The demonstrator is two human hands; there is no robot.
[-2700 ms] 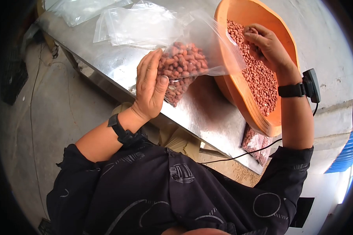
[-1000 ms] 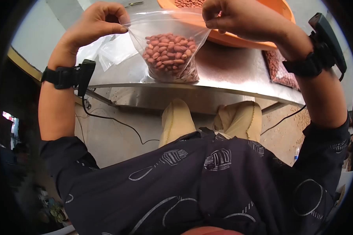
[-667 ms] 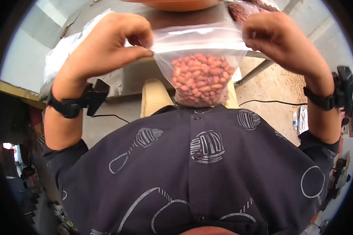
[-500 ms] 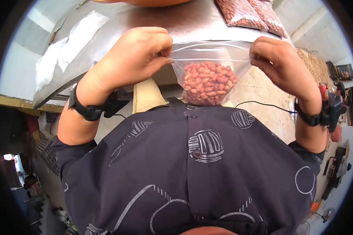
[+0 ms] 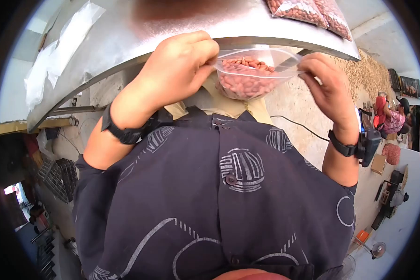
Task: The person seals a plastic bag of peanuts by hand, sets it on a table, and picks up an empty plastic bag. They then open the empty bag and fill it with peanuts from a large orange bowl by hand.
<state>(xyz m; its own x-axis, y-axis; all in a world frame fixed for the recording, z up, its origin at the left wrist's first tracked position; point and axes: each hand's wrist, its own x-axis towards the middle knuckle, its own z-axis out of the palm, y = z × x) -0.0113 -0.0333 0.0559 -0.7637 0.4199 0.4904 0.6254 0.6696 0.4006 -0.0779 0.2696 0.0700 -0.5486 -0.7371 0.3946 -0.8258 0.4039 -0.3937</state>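
A clear zip bag (image 5: 280,70) of reddish-skinned peanuts (image 5: 242,84) hangs between my hands, just in front of the metal table's near edge. Its mouth gapes, and the nuts show through the opening and the front wall. My left hand (image 5: 186,58) pinches one upper corner of the bag, fingers closed. At the opposite corner, my right hand (image 5: 323,79) grips the bag between thumb and fingers. Both wrists wear black straps with small devices.
On the metal table (image 5: 182,32) lie filled peanut bags (image 5: 308,14) at right and empty plastic bags (image 5: 63,51) at left. Many loose nuts (image 5: 359,70) cover the floor at right, where another person (image 5: 394,116) is visible. A dark crate (image 5: 58,179) stands at left.
The bag's mouth has opened wider and tipped toward me, exposing the peanuts inside. My view has shifted; the orange bowl at the top has left it, and another person has come into sight.
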